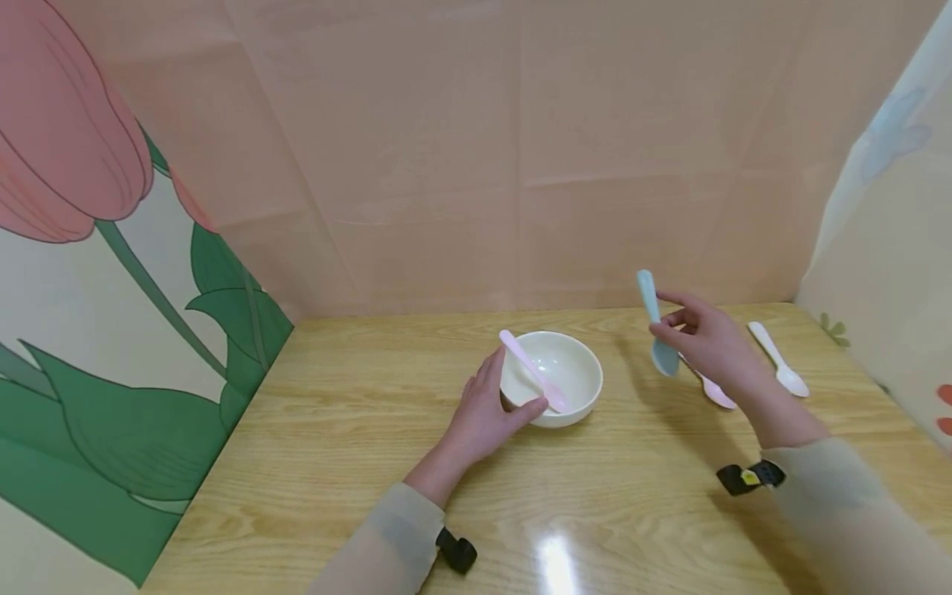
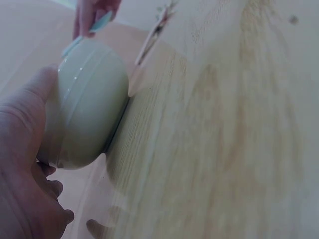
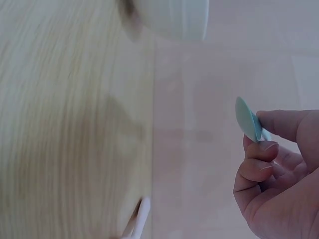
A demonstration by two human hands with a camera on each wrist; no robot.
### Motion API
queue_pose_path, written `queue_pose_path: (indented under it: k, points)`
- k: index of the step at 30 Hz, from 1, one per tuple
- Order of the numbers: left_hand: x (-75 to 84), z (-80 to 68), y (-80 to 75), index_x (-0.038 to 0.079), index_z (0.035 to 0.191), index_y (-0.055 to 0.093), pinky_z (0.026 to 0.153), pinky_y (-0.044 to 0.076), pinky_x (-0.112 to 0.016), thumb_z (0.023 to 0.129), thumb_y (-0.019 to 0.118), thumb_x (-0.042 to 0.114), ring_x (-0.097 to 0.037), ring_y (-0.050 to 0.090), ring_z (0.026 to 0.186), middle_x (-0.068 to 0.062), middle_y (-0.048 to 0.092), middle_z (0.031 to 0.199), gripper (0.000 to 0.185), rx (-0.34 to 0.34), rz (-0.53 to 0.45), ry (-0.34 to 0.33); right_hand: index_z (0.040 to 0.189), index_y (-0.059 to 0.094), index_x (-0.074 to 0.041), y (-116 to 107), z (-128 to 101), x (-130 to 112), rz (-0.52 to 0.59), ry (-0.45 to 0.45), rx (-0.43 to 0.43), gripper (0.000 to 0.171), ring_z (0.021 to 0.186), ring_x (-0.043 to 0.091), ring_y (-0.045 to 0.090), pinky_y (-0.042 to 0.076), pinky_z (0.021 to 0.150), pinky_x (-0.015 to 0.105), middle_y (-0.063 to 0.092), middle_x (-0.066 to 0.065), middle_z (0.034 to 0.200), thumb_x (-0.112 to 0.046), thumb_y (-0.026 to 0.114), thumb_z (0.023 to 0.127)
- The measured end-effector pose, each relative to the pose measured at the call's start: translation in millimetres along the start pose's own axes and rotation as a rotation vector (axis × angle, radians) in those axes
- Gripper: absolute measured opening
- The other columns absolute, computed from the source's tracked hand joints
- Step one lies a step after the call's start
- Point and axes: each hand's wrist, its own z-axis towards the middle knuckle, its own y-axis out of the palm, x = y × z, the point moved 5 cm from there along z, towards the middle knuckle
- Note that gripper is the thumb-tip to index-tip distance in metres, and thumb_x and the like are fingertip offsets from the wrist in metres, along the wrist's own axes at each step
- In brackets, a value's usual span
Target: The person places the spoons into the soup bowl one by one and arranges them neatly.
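A white bowl stands on the table with a pink spoon leaning inside it, handle over the left rim. My left hand grips the bowl from its left and near side, the thumb at the rim; in the left wrist view the bowl's outer wall lies beside the thumb. Off to the right, my right hand pinches a light blue spoon above the table, its handle up and bowl end down. The right wrist view shows this spoon's tip between thumb and fingers.
Beneath the right hand lies another pink spoon, partly hidden by it. A white spoon rests further right on the wooden table. A plain pinkish cloth hangs behind, with printed panels at both sides.
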Motion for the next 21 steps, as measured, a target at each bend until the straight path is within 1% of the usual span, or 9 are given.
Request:
queue_pose_path:
  k: [5,7,12,14,15,18,21]
  points:
    - [-0.4,0.1,0.6,0.015,0.179,0.012,0.133,0.018,-0.054,0.098,0.077,0.066,-0.031,0.031,0.163,-0.006,0.026,0.181,0.116,0.005,-0.002,0.011,0.169,0.046,-0.012,8,3,-13,0.078,-0.012,-0.002,0.067,0.090,0.013,0.067,0.052,0.070,0.026,0.072,0.018,0.118,-0.031,0.072,0.110]
    - [-1.5,0.5,1.3,0.015,0.179,0.012,0.132,0.020,-0.054,0.097,0.077,0.067,-0.031,0.030,0.163,-0.006,0.026,0.181,0.116,0.005,0.002,0.010,0.169,0.045,-0.012,11,5,-18,0.095,-0.018,-0.007,0.067,0.091,0.015,0.068,0.053,0.072,0.026,0.072,0.019,0.117,-0.030,0.072,0.111]
    - [-2.2,1.1,1.8,0.015,0.179,0.012,0.132,0.021,-0.055,0.098,0.076,0.067,-0.032,0.030,0.163,-0.006,0.026,0.181,0.116,0.007,0.008,0.010,0.170,0.044,-0.014,20,9,-28,0.103,-0.019,-0.014,0.068,0.093,0.016,0.069,0.052,0.074,0.026,0.072,0.017,0.117,-0.030,0.073,0.110]
    - [-2.2,1.4,1.5,0.015,0.179,0.012,0.133,0.018,-0.053,0.098,0.076,0.067,-0.031,0.030,0.163,-0.005,0.025,0.181,0.116,0.005,0.011,0.010,0.170,0.044,-0.014,24,11,-32,0.115,-0.024,-0.016,0.068,0.091,0.015,0.068,0.051,0.072,0.027,0.071,0.018,0.116,-0.028,0.073,0.110]
    - [-2.2,1.5,1.5,0.015,0.179,0.012,0.133,0.019,-0.054,0.098,0.076,0.067,-0.032,0.030,0.163,-0.005,0.026,0.181,0.116,0.008,0.011,0.011,0.170,0.044,-0.013,26,12,-34,0.121,-0.029,-0.018,0.068,0.089,0.015,0.067,0.050,0.070,0.027,0.071,0.018,0.115,-0.026,0.073,0.109]
    - [-2.8,1.8,1.4,0.016,0.179,0.011,0.133,0.018,-0.053,0.098,0.075,0.068,-0.031,0.030,0.163,-0.004,0.025,0.182,0.116,0.003,0.017,0.006,0.170,0.043,-0.011,32,14,-41,0.148,-0.046,-0.024,0.069,0.084,0.015,0.065,0.048,0.066,0.028,0.070,0.019,0.113,-0.021,0.074,0.109]
    - [-2.9,1.8,0.9,0.016,0.179,0.011,0.132,0.022,-0.055,0.098,0.075,0.069,-0.032,0.030,0.163,-0.005,0.025,0.181,0.116,0.006,0.015,0.004,0.170,0.042,-0.011,38,15,-48,0.156,-0.050,-0.036,0.070,0.083,0.017,0.064,0.046,0.064,0.028,0.070,0.019,0.113,-0.019,0.074,0.109]
